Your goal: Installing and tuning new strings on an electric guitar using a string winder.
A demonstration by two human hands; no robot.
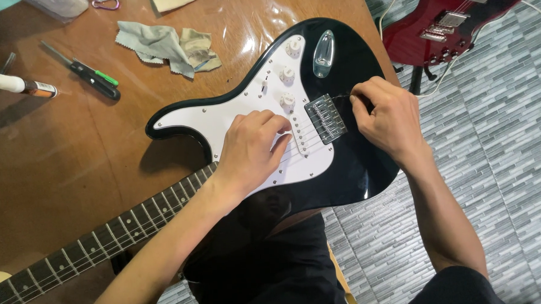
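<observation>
Black guitar (343, 167) with white pickguard (221, 115), red guitar (452, 20), grey striped floor (497, 132).

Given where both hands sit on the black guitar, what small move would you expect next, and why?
Probably a short turn or pull by the right hand: its fingertips pinch something small at the rear edge of the bridge, too small to identify. The left hand lies flat on the pickguard, steadying the guitar.

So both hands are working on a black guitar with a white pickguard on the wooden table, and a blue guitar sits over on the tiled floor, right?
Nearly. The head view shows the floor guitar is dark red, not blue. The rest holds: left hand and right hand on the black guitar.
</observation>
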